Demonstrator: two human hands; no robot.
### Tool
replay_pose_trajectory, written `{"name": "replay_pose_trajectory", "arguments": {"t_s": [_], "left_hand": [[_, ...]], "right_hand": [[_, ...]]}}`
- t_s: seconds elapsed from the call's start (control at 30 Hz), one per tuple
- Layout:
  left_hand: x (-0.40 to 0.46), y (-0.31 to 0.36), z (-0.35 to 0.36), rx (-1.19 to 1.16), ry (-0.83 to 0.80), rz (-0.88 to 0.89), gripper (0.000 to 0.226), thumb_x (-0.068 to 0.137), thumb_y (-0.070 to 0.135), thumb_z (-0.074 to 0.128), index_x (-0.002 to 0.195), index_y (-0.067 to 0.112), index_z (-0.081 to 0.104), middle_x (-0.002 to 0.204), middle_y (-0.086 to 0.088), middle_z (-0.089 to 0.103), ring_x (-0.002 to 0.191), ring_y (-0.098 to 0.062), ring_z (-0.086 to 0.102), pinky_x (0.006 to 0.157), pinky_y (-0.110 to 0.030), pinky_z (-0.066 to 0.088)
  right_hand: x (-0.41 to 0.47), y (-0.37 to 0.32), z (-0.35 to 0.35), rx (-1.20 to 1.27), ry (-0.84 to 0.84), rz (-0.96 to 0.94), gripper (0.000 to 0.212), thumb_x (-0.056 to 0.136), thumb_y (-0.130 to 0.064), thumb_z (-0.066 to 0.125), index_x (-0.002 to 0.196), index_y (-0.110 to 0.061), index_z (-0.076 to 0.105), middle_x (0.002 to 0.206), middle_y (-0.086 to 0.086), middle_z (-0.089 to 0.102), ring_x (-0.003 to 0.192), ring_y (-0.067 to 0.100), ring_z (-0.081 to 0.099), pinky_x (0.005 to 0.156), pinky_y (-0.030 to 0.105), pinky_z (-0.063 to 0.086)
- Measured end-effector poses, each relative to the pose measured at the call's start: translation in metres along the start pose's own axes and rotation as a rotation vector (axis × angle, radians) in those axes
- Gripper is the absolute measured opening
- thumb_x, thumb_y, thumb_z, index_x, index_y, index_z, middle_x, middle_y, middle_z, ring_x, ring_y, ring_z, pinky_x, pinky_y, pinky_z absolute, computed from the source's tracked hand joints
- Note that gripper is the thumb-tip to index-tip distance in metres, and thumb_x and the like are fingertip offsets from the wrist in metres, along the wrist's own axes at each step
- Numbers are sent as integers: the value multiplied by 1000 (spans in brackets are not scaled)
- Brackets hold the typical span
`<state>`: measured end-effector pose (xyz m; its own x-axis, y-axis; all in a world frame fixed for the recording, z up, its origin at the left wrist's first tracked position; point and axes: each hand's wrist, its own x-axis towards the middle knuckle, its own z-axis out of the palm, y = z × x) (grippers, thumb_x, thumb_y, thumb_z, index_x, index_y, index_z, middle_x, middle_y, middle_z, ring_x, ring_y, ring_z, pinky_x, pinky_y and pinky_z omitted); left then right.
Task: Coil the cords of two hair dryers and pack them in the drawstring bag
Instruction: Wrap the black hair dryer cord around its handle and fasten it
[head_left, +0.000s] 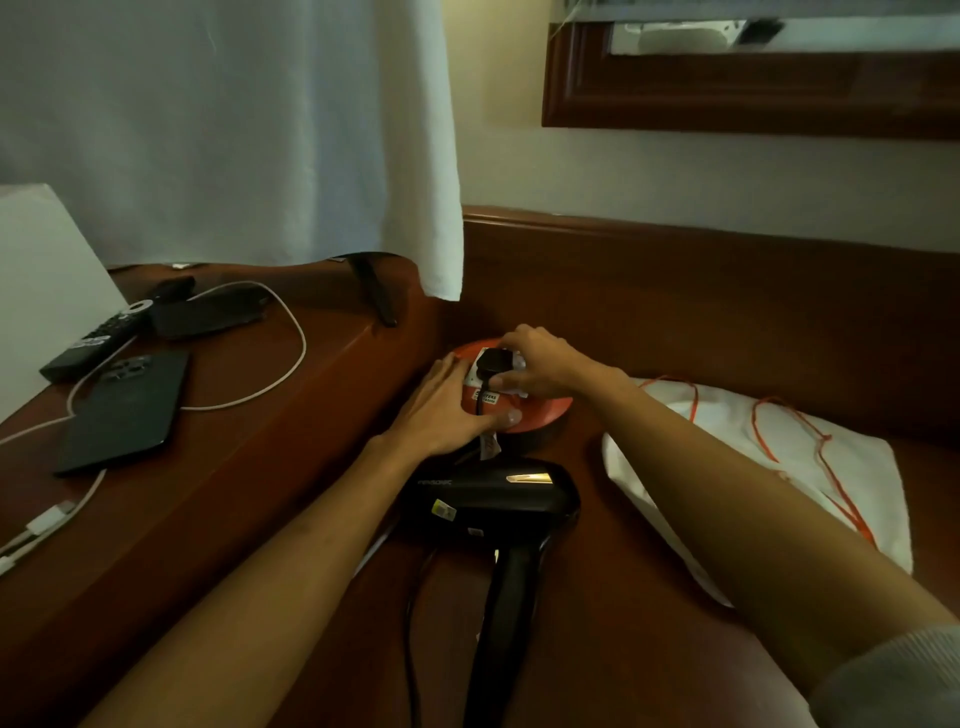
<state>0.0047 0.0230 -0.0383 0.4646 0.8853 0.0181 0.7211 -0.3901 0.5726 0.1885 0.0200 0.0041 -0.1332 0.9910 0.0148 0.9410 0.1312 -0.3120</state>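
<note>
A wooden desk (291, 395) fills the left and centre of the frame. On its lower level at right lies the white drawstring bag (769, 467) with orange cord. A black hair dryer (493, 504) lies at bottom centre, handle toward the viewer, its cord (413, 623) trailing down. Above it sits an orange extension reel (540, 415). The left hand (447, 410) lies flat, fingers spread, on the reel. The right hand (540, 364) has its fingers closed around the black plug (496, 360).

On the desk (291, 374) lie a phone (127, 410), a remote (104, 335) and a white cable (270, 387). A curtain (234, 130) hangs behind; a mirror (753, 73) hangs on the wall.
</note>
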Motion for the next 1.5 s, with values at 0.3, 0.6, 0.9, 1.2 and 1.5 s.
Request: {"name": "replay_pose_trajectory", "arguments": {"t_s": [0.3,0.6,0.9,1.2,1.5], "left_hand": [[-7,5,-5,-30,-11,1,108,76,71,71,159,31,15,169,-1,10,155,-24,9,118,-51,21],[-22,14,-19,-70,-53,-100,98,80,76,61,159,32,23,171,2,-1,156,-29,7,122,-61,18],[-115,46,-16,-128,195,53,42,89,32,74,128,22,62,147,3,49,137,-18,42,110,-33,37],[-216,71,49,-78,212,-153,39,86,42,73,117,27,53,124,2,51,118,-19,51,86,-29,44],[-255,64,75,-132,294,-42,63,95,21,67,152,18,41,129,-6,59,126,-24,49,104,-33,42]], "right_hand": [[13,-4,-11,36,-61,6,53,89,-35,72,134,-11,56,131,9,60,115,25,60,96,41,52],[-44,14,-12,355,187,110,46,84,-34,79,120,-12,60,110,0,63,99,17,62,69,17,46],[-134,35,32,239,250,431,57,80,-65,68,85,-9,68,86,10,69,85,27,65,82,49,56],[-178,-2,17,141,272,406,62,88,-52,67,136,-15,56,143,12,51,135,32,41,113,56,32],[-270,-66,68,604,258,298,31,97,-37,61,120,-16,65,117,0,67,105,11,63,93,35,54]]}}
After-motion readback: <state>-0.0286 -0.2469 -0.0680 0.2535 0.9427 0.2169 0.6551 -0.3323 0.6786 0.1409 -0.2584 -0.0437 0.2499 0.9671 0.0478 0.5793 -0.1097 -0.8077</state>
